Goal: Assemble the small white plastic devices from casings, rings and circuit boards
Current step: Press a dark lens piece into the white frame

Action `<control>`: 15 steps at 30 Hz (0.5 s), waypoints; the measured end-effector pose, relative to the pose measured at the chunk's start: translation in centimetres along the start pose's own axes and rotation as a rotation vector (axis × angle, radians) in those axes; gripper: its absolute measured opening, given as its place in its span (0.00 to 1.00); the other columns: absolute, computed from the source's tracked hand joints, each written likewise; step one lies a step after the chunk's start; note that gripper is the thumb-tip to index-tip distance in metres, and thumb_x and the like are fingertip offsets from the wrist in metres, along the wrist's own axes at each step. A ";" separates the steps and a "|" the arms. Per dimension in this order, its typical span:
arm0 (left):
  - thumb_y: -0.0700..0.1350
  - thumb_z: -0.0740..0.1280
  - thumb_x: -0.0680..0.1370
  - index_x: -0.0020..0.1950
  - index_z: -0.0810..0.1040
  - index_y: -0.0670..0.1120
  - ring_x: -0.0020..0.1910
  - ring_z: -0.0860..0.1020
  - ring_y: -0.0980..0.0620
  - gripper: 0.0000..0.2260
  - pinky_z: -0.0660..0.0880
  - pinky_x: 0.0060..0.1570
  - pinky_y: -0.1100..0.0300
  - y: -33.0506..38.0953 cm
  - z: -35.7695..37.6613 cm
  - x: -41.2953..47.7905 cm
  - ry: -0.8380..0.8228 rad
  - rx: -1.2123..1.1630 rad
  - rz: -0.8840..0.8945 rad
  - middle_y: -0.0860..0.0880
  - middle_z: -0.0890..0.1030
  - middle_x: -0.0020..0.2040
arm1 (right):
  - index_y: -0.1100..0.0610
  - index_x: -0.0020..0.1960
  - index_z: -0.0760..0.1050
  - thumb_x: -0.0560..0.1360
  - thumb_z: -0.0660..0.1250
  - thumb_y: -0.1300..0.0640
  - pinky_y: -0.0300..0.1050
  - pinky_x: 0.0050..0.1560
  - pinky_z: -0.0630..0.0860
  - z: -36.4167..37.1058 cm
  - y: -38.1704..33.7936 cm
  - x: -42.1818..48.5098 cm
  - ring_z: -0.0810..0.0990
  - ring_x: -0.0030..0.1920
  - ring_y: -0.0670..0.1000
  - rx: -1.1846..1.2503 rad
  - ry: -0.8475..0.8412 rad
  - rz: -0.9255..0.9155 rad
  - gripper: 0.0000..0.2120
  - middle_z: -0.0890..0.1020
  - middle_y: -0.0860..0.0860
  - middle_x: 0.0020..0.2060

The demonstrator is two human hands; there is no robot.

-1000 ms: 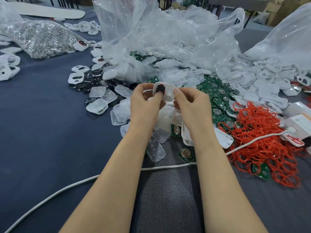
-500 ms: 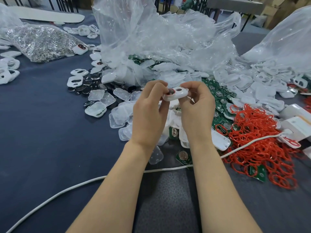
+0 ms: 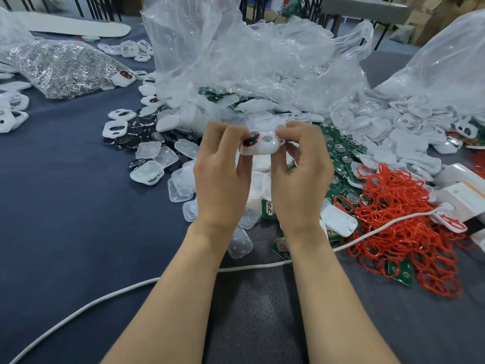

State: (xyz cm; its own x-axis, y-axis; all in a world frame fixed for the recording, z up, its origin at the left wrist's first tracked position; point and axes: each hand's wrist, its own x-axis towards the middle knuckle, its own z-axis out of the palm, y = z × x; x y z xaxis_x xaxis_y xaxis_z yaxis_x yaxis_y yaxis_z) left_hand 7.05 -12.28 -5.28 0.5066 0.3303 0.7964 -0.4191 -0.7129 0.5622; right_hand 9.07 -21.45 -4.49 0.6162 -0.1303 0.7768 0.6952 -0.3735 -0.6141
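A small white plastic device [image 3: 262,145] is held above the table between both hands, lying flat with its face up. It shows a dark oval window ringed in red and a round hole beside it. My left hand [image 3: 223,174] pinches its left end, fingers curled over the dark window. My right hand [image 3: 301,174] pinches its right end with thumb and fingertips. Below the hands lie clear casing halves [image 3: 181,185], green circuit boards [image 3: 341,153] and a heap of red rings [image 3: 404,227].
A big crumpled clear plastic bag [image 3: 249,61] covers white casings at the back. A bag of small metal parts [image 3: 60,67] lies far left, with white front casings [image 3: 115,127] nearby. A white cable [image 3: 105,298] crosses the blue cloth. White boxes [image 3: 462,195] sit right.
The device has been turned from standing upright to lying flat, face up. Both hands have shifted their pinch to its two ends.
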 end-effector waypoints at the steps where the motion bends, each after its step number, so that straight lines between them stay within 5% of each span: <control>1: 0.29 0.67 0.71 0.47 0.79 0.36 0.42 0.75 0.49 0.06 0.75 0.39 0.51 0.0 0.0 0.0 0.004 -0.006 0.007 0.40 0.76 0.45 | 0.66 0.48 0.76 0.71 0.63 0.75 0.40 0.49 0.78 0.0 -0.1 -0.1 0.75 0.48 0.45 -0.006 -0.004 -0.023 0.09 0.75 0.50 0.47; 9: 0.29 0.69 0.71 0.46 0.77 0.35 0.42 0.74 0.52 0.05 0.77 0.40 0.53 -0.7 -0.6 0.6 0.074 -0.059 -0.014 0.42 0.76 0.46 | 0.67 0.47 0.77 0.70 0.67 0.75 0.37 0.47 0.77 0.4 -0.6 -0.7 0.75 0.45 0.46 -0.020 -0.036 -0.108 0.08 0.78 0.57 0.46; 15: 0.35 0.68 0.76 0.44 0.76 0.40 0.40 0.74 0.54 0.02 0.77 0.39 0.62 -0.7 -0.5 0.8 -0.111 -0.108 -0.140 0.50 0.76 0.45 | 0.64 0.51 0.76 0.74 0.69 0.65 0.40 0.47 0.78 0.5 -0.4 -0.5 0.76 0.44 0.47 0.021 -0.117 0.139 0.07 0.77 0.54 0.46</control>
State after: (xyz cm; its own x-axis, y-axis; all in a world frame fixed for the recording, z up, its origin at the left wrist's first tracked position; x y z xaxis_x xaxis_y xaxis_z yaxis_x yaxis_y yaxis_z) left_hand 7.37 -11.24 -4.93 0.6434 0.3468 0.6825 -0.4140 -0.5922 0.6913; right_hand 8.71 -20.76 -4.70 0.7451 -0.0710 0.6632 0.6071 -0.3395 -0.7184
